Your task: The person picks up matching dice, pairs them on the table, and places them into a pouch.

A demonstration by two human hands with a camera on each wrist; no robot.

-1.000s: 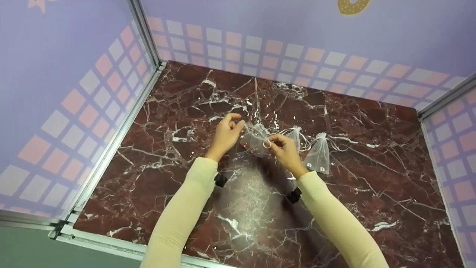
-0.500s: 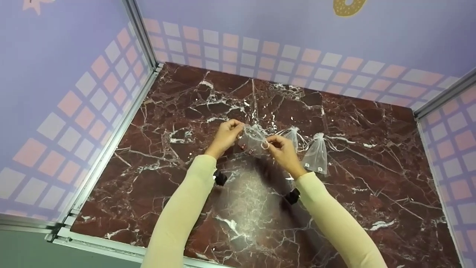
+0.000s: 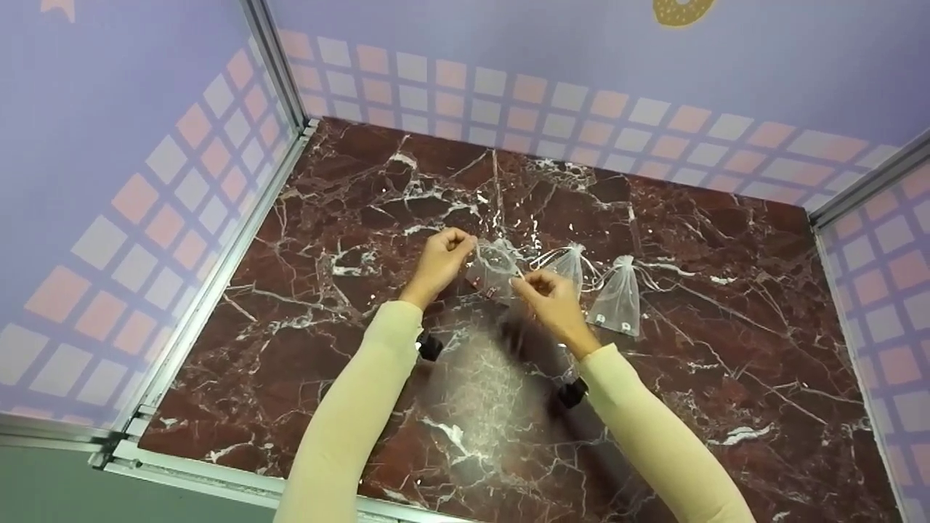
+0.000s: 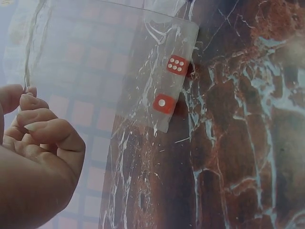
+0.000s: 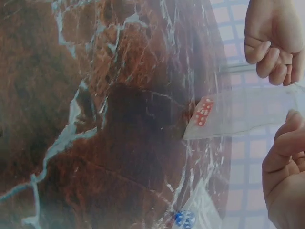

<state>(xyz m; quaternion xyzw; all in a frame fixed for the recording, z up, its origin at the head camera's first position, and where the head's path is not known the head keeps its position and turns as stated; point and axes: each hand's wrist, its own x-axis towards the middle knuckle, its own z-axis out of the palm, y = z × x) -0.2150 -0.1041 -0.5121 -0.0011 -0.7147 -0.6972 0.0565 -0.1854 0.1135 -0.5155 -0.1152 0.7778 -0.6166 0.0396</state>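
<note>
Between my hands hangs a sheer white drawstring pouch (image 3: 495,276), held by its top edge. My left hand (image 3: 439,263) pinches its cord at the left side. The thumb and fingertips of my right hand (image 3: 558,303) pinch the cord at the other side. Two red dice sit at the bottom of this pouch; the left wrist view shows one die (image 4: 177,65) with six dots up and another die (image 4: 163,103) with one dot. The pouch hangs just over the marble-patterned table, bottom corner downward.
To the right lie two more sheer pouches, tied at the neck: one pouch (image 3: 569,267) partly behind my right hand, another pouch (image 3: 617,301) with white dice. A blue die (image 5: 185,219) shows inside a pouch. Patterned panels (image 3: 552,102) enclose the table (image 3: 290,392).
The right hand has shifted slightly down, and the small white cord loop at its fingertips is no longer visible. The left hand stays nearly in place, with the pouch still between both hands.
</note>
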